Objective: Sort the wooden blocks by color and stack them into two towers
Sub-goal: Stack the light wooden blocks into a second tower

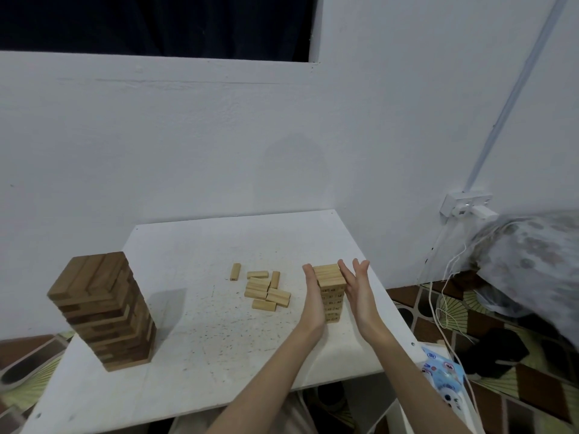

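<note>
Light tower (pixel 329 292) stands right of centre near the table's (pixel 194 333) right edge, left hand (pixel 312 300) and right hand (pixel 360 296) flat-fingered against its sides. Dark tower (pixel 103 308) lower left; loose light blocks (pixel 264 289) between, open tabletop around.

A short light-wood tower (pixel 330 292) stands upright between both flat grips. Loose light blocks (pixel 266 289) lie scattered just left of them; the tall dark-wood tower (pixel 103 311) stands far left.
</note>
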Action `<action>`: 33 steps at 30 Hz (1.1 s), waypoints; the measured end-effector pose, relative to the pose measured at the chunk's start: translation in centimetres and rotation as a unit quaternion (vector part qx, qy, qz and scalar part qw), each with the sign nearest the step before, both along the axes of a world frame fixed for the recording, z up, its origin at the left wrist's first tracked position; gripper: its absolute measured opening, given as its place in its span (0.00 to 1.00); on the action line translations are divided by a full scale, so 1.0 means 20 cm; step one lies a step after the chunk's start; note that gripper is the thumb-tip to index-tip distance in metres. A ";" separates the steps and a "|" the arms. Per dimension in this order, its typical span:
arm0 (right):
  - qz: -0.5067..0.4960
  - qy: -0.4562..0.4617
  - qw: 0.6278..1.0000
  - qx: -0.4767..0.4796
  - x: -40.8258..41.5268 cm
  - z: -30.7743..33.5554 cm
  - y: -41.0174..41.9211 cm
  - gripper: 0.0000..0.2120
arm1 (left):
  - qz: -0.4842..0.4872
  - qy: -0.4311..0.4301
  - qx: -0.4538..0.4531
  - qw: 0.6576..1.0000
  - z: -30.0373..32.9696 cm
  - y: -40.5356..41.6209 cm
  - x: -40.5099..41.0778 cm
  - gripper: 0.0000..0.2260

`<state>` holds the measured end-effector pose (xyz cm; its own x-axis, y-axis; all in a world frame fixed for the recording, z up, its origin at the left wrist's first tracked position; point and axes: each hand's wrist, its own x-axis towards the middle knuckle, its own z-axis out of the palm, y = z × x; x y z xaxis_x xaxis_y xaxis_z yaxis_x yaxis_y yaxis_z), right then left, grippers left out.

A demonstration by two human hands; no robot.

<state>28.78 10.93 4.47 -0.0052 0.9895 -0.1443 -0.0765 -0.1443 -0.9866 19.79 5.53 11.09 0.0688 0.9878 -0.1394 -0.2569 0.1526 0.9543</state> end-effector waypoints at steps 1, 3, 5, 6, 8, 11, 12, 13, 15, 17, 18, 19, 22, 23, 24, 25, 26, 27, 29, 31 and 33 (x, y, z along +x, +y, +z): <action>0.001 0.000 1.000 0.001 0.00 0.00 0.00 0.37 | -0.001 0.003 0.001 1.000 -0.02 0.01 0.00 0.11; 0.001 0.001 1.000 0.003 -0.01 0.01 -0.01 0.41 | 0.001 0.004 0.001 1.000 -0.06 0.04 0.00 0.17; -0.002 0.006 1.000 0.003 -0.02 0.01 -0.01 0.47 | -0.007 0.001 0.003 1.000 -0.11 0.06 0.00 0.26; -0.002 0.012 1.000 0.001 -0.03 0.00 -0.01 0.50 | -0.007 -0.001 0.000 1.000 -0.12 0.06 0.00 0.28; 0.004 0.015 1.000 -0.004 -0.03 0.00 -0.01 0.54 | -0.004 -0.007 -0.007 1.000 -0.10 0.06 0.00 0.24; 0.005 0.010 1.000 0.005 -0.04 0.00 -0.01 0.49 | -0.012 -0.009 -0.007 1.000 -0.06 0.04 0.00 0.23; 0.003 0.008 1.000 0.007 -0.04 0.00 -0.01 0.49 | -0.009 -0.007 -0.007 1.000 -0.06 0.03 0.00 0.24; 0.001 0.008 1.000 0.008 -0.04 0.00 -0.01 0.48 | -0.006 -0.007 -0.008 1.000 -0.05 0.03 0.00 0.24; -0.004 0.005 1.000 0.009 -0.04 0.00 -0.01 0.50 | 0.002 0.000 -0.010 1.000 -0.04 0.03 0.00 0.21; -0.008 0.005 1.000 0.015 -0.03 -0.01 -0.01 0.48 | 0.007 -0.004 -0.007 1.000 -0.02 0.02 0.00 0.18; -0.010 0.004 1.000 0.019 -0.03 -0.01 -0.01 0.46 | 0.006 -0.009 -0.003 1.000 -0.01 0.01 0.00 0.18; -0.011 0.005 1.000 0.021 -0.04 -0.01 -0.01 0.45 | 0.002 -0.016 0.001 1.000 0.00 0.00 0.00 0.20; -0.010 0.004 1.000 0.018 -0.05 0.01 -0.02 0.50 | -0.001 -0.026 -0.003 1.000 0.01 0.00 0.00 0.23; -0.011 0.008 1.000 0.018 -0.05 0.02 -0.02 0.56 | -0.003 -0.022 -0.001 1.000 0.00 0.00 0.00 0.23; -0.012 0.012 1.000 0.018 -0.05 0.02 -0.02 0.63 | 0.002 -0.019 -0.004 1.000 0.00 0.00 0.00 0.23; -0.016 0.014 1.000 0.018 -0.04 0.03 -0.03 0.69 | 0.008 -0.020 -0.012 1.000 0.00 0.00 0.00 0.23; -0.019 0.014 1.000 0.021 -0.04 0.03 -0.03 0.73 | 0.014 -0.019 -0.017 1.000 0.00 0.00 0.00 0.22; -0.018 0.014 0.999 0.024 -0.04 0.04 -0.03 0.74 | 0.012 -0.018 -0.015 1.000 0.00 0.00 0.00 0.21; -0.014 0.021 0.999 0.026 -0.04 0.04 -0.03 0.74 | 0.006 -0.016 -0.010 1.000 -0.02 0.00 0.00 0.24; -0.013 0.028 0.999 0.026 -0.04 0.04 -0.03 0.74 | 0.003 -0.018 -0.015 1.000 -0.01 0.00 0.00 0.26; -0.011 0.025 0.999 0.022 -0.05 0.03 -0.03 0.73 | -0.003 -0.016 -0.018 1.000 -0.01 0.00 0.01 0.26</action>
